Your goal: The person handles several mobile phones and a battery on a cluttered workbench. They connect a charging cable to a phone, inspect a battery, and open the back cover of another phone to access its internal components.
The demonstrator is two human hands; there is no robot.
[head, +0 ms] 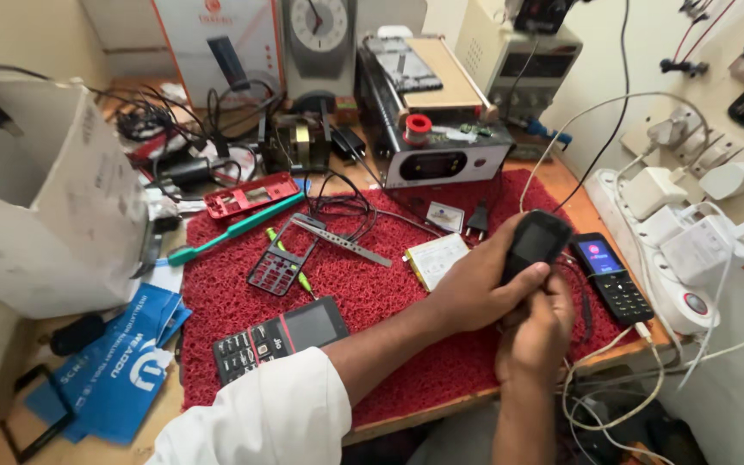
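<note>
You are holding a small black keypad phone (534, 243), its dark back or blank face turned up toward you so no keys are showing. It is tilting upright, top end pointing away from you, raised above the right edge of the red mat. Its lower end is sitting hidden inside your fingers.

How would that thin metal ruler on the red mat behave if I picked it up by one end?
The metal ruler looks thin and narrow, so it is probably light and may flex a little. It lies flat on the bristly red mat, so getting a fingernail under its edge should be easy. Its smooth surface might slip.
</note>
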